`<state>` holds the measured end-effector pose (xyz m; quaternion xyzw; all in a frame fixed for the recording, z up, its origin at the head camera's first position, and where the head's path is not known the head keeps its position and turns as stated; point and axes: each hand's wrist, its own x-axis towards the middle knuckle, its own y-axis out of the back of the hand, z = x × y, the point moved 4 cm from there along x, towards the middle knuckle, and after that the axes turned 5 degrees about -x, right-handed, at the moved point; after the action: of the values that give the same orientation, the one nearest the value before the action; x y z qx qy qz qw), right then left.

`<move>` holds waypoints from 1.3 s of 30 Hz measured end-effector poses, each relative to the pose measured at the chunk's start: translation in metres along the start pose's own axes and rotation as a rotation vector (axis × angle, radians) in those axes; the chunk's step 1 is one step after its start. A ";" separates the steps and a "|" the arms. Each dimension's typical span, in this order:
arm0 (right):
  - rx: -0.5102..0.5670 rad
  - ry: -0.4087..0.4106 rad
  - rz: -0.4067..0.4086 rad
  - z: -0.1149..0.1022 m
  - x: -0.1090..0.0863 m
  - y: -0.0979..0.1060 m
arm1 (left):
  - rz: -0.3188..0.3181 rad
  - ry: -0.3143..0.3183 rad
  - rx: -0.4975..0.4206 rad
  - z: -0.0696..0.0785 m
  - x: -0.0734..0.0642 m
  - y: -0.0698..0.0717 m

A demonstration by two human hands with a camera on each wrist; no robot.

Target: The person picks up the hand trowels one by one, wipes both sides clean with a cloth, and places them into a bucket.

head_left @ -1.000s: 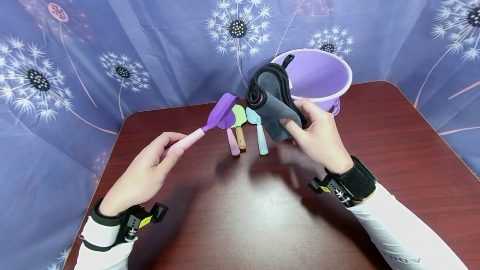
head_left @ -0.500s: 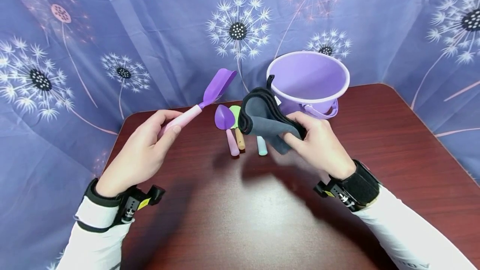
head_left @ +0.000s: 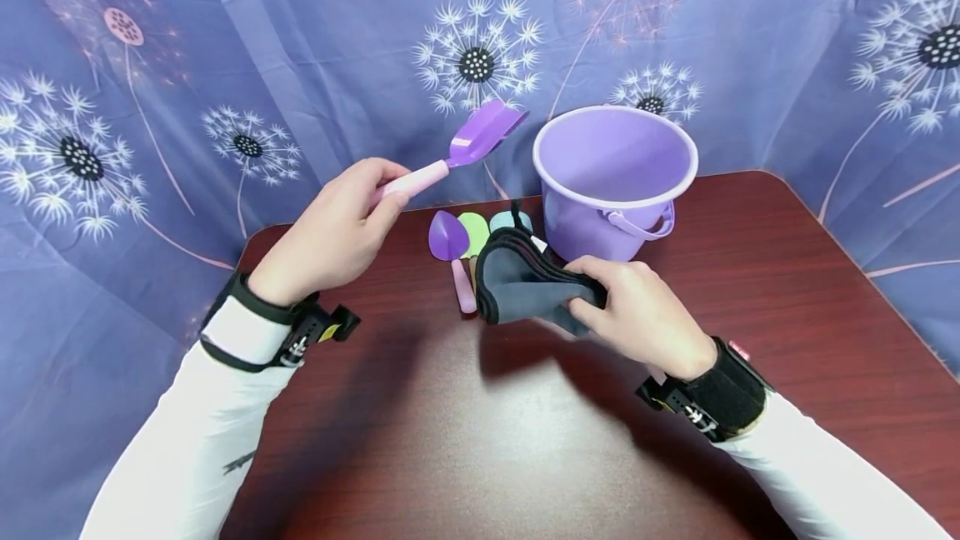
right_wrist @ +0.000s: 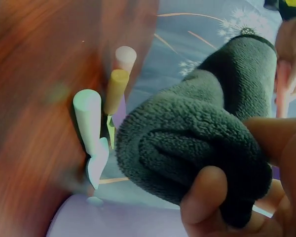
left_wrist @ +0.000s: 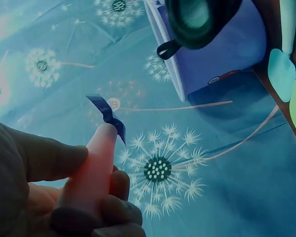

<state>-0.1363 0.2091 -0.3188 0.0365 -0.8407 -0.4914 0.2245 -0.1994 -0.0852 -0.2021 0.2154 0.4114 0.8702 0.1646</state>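
Observation:
My left hand (head_left: 330,232) grips the pink handle of a small purple garden scoop (head_left: 483,132), its blade raised toward the backdrop left of the bucket. In the left wrist view, fingers and thumb wrap the pink handle (left_wrist: 91,177). A folded dark grey cloth (head_left: 525,282) with black edging and a hanging loop is pinched by my right hand (head_left: 637,311), in front of the bucket. Its fleecy folds fill the middle of the right wrist view. Behind the cloth lie a purple trowel (head_left: 450,237), a green tool (head_left: 474,232) and a light blue one (head_left: 510,221), partly hidden.
A lilac bucket (head_left: 592,227) with its handle hanging at the front stands at the back of the dark red wooden table (head_left: 787,290). A blue curtain (head_left: 337,65) printed with dandelions hangs behind the table and along its sides.
My left hand has lifted the scoop up and to the right, away from the tools on the table. My right hand has lowered the cloth toward me, uncovering more of the bucket.

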 end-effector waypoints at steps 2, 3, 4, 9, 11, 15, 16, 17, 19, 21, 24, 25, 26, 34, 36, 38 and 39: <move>-0.016 0.002 -0.017 0.000 -0.002 -0.001 | -0.014 -0.020 0.017 0.004 0.011 -0.004; -0.024 0.001 -0.027 0.000 -0.004 -0.002 | -0.022 -0.028 0.025 0.006 0.017 -0.006; -0.030 0.002 -0.038 0.001 -0.005 -0.002 | -0.030 -0.038 0.034 0.008 0.022 -0.008; -0.068 0.014 -0.071 0.000 -0.009 -0.005 | -0.074 -0.059 0.083 0.018 0.047 -0.021; -0.091 0.022 -0.080 -0.002 -0.011 -0.007 | -0.089 -0.064 0.111 0.021 0.057 -0.027; -0.142 0.039 -0.099 -0.006 -0.014 -0.012 | -0.115 -0.095 0.172 0.028 0.077 -0.039; -0.150 0.042 -0.104 -0.007 -0.015 -0.013 | -0.120 -0.108 0.188 0.030 0.082 -0.043; -0.158 0.044 -0.107 -0.008 -0.015 -0.014 | -0.125 -0.121 0.205 0.032 0.088 -0.046; -0.168 0.049 -0.110 -0.010 -0.016 -0.015 | -0.141 -0.146 0.239 0.036 0.098 -0.054; -0.174 0.052 -0.107 -0.011 -0.017 -0.016 | -0.167 -0.152 0.287 0.042 0.108 -0.062; -0.177 0.062 -0.104 -0.013 -0.018 -0.017 | -0.203 -0.149 0.369 0.050 0.121 -0.075; -0.175 0.065 -0.106 -0.014 -0.019 -0.018 | -0.215 -0.151 0.406 0.053 0.126 -0.080; -0.174 0.067 -0.110 -0.014 -0.019 -0.019 | -0.229 -0.155 0.443 0.056 0.130 -0.085; -0.169 0.081 -0.122 -0.019 -0.020 -0.024 | -0.271 -0.120 0.552 0.069 0.151 -0.115; -0.164 0.082 -0.121 -0.020 -0.020 -0.024 | -0.279 -0.109 0.565 0.070 0.154 -0.120; -0.157 0.082 -0.123 -0.021 -0.020 -0.025 | -0.283 -0.101 0.567 0.069 0.156 -0.124; -0.153 0.081 -0.125 -0.021 -0.020 -0.026 | -0.282 -0.100 0.569 0.069 0.157 -0.126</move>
<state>-0.1142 0.1845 -0.3385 0.0915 -0.7870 -0.5655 0.2292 -0.2842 0.1084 -0.2251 0.2361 0.6555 0.6772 0.2364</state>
